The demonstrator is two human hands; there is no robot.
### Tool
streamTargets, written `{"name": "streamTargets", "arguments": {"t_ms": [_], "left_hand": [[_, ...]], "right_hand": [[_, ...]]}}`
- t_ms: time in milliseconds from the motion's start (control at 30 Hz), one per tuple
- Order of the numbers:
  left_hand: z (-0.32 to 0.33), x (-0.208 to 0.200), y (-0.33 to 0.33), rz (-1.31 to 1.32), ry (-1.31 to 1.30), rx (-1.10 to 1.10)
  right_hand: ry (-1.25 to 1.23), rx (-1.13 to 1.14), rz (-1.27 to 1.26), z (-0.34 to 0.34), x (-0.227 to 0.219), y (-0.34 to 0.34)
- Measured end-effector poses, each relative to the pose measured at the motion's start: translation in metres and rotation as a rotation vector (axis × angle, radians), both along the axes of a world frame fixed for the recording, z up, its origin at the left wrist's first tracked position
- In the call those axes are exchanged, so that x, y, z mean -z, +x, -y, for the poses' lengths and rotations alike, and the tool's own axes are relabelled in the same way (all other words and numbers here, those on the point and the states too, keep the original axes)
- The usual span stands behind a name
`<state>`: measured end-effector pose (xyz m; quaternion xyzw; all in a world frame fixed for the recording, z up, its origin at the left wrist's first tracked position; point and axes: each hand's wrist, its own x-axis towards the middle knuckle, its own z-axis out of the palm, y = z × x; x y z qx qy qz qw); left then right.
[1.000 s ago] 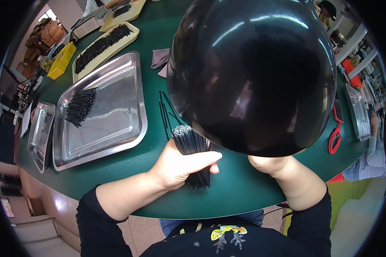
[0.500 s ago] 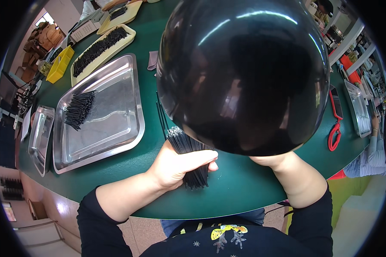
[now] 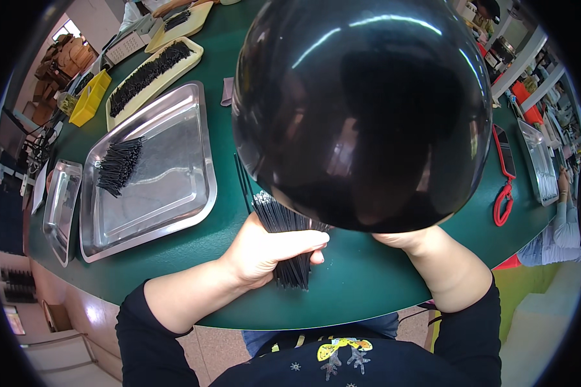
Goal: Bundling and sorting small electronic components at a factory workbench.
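My left hand (image 3: pixel 265 251) is closed around a thick bundle of thin black wires (image 3: pixel 292 274). Pale, shiny tips show at the upper end of the bundle, and its lower ends hang past my fingers over the table. A few loose black wires (image 3: pixel 242 177) lie just beyond it, partly covered by a glossy black dome (image 3: pixel 361 116). That dome fills the middle of the view, above the table. My right hand (image 3: pixel 407 239) reaches under its near edge, so only the wrist side shows; its fingers and anything in them are hidden.
On the left, a large metal tray (image 3: pixel 168 213) holds a pile of short black wires (image 3: pixel 120 166), beside a narrow metal tray (image 3: pixel 62 213). Farther back are a cream tray (image 3: pixel 190 58) of black pieces and a yellow bin (image 3: pixel 90 97). A red-cased phone (image 3: pixel 505 151) lies right, near another person's arm (image 3: pixel 565 216).
The bundle in my left hand has tipped slightly, its lower ends now a little lower and farther left. The dome appears shifted slightly left. My right hand remains under it.
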<state>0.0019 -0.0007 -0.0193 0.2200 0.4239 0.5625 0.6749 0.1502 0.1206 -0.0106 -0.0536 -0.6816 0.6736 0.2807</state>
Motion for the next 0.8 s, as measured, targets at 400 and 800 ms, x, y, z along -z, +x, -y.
{"name": "streamTargets", "arguments": {"t_ms": [400, 800], "left_hand": [[0.003, 0.007, -0.009, 0.374, -0.090, 0.131], [0.001, -0.007, 0.001, 0.079, 0.024, 0.039]], "right_hand": [[-0.207, -0.242, 0.278, -0.007, -0.003, 0.004], [-0.192, -0.178, -0.131, -0.011, 0.013, 0.000]]}}
